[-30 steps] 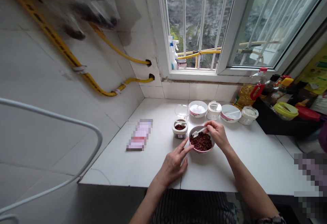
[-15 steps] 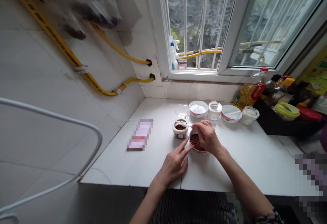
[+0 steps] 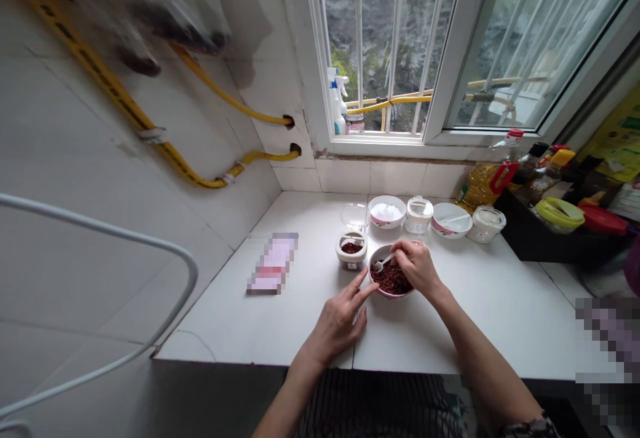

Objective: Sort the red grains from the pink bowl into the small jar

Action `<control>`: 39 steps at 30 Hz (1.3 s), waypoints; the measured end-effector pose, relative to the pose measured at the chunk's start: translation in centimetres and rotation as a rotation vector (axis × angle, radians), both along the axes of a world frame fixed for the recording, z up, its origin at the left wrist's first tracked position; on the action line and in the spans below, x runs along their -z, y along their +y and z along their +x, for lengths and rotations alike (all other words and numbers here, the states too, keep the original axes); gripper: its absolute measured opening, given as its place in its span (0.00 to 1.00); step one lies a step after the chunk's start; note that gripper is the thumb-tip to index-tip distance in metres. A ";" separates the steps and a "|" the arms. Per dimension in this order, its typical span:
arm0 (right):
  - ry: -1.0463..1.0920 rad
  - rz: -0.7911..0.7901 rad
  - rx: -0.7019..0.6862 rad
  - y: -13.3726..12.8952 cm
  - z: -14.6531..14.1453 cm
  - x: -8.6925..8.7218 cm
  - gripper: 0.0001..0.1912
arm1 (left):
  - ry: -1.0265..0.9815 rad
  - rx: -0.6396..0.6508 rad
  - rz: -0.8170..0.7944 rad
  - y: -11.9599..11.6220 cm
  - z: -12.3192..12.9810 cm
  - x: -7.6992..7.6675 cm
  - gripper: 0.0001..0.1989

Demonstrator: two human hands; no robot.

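Observation:
A white bowl [image 3: 386,295] on the counter holds dark reddish-brown bits that look like peppercorns. My right hand [image 3: 414,266] is closed around the handle of a small white spoon [image 3: 381,265], whose head is over the bits inside the bowl. Stretched and spread, the fingers of my left hand [image 3: 343,315] touch the bowl's near left rim. Just left of the bowl stands a small open jar [image 3: 351,263] with the same kind of bits in it. Behind that jar, a clear round lid [image 3: 355,217] lies on the counter.
Along the back stand a bowl of white grains [image 3: 387,223], a lidded jar [image 3: 419,215], a bowl with a white spoon [image 3: 451,230] and another jar [image 3: 487,225]. An oil bottle [image 3: 481,181] and condiments are at right. A blurred flat object [image 3: 273,263] lies left.
My right hand has brought the spoon from above the small jar rightward and down into the bowl. My left hand stays at the bowl's rim.

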State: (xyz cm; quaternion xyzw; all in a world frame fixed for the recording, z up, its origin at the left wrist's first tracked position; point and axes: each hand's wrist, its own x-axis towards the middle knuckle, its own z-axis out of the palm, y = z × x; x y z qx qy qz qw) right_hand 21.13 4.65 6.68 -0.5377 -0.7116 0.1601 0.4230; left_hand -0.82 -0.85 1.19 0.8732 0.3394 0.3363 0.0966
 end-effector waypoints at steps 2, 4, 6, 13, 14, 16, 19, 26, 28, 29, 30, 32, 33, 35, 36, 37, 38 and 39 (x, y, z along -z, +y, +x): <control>0.059 -0.030 0.025 0.0 0.2 -0.3 0.11 | 0.008 -0.001 0.005 0.0 0.0 0.0 0.35; 0.112 -0.055 0.038 -0.1 0.5 -0.7 0.10 | 0.011 -0.005 0.007 0.0 0.0 0.0 0.35; 0.146 -0.061 0.045 -0.1 0.7 -1.0 0.10 | 0.007 -0.007 0.004 0.0 0.0 0.0 0.35; 0.197 -0.088 0.036 -0.1 0.7 -1.1 0.10 | -0.009 -0.002 0.010 0.0 0.1 0.1 0.34; 0.189 -0.084 0.045 -0.1 0.7 -1.0 0.10 | -0.007 -0.004 0.009 0.0 0.1 0.1 0.35; 0.161 -0.065 0.059 0.0 0.8 -0.9 0.10 | 0.001 -0.008 0.003 0.0 0.1 0.0 0.35; 0.123 -0.040 0.062 0.0 0.7 -0.8 0.10 | 0.000 -0.005 0.005 0.0 0.0 0.0 0.35; 0.176 -0.072 0.049 -0.1 0.6 -1.0 0.09 | -0.001 -0.005 0.002 0.0 0.0 -0.1 0.35; 0.233 -0.107 0.038 0.0 0.8 -1.0 0.09 | -0.006 -0.001 0.005 0.0 0.0 0.0 0.34; 0.269 -0.129 0.036 0.0 0.8 -1.0 0.09 | -0.007 0.000 0.006 0.0 0.0 0.0 0.34; 0.307 -0.152 0.037 0.1 0.9 -0.9 0.08 | -0.007 0.000 0.007 0.0 0.0 0.0 0.34; 0.385 -0.193 0.047 0.2 1.0 -1.0 0.08 | -0.006 -0.002 0.009 0.0 0.0 0.0 0.33; 0.420 -0.203 0.054 0.3 1.0 -1.0 0.08 | -0.007 -0.002 0.010 0.0 0.0 0.0 0.33; 0.475 -0.190 0.060 0.3 0.7 -1.2 0.08 | -0.009 0.000 0.012 0.0 0.0 -0.1 0.33; 0.492 -0.165 0.057 0.2 0.4 -1.3 0.08 | -0.011 0.002 0.013 0.0 0.0 -0.1 0.34; 0.500 -0.132 0.046 0.1 0.0 -1.4 0.09 | -0.010 0.002 0.013 0.0 0.0 -0.1 0.34; 0.494 -0.091 0.029 0.0 -0.5 -1.5 0.09 | -0.008 0.002 0.013 0.0 0.0 -0.1 0.34; 0.471 -0.045 0.011 -0.2 -1.0 -1.6 0.10 | -0.004 -0.001 0.013 0.0 0.0 -0.1 0.35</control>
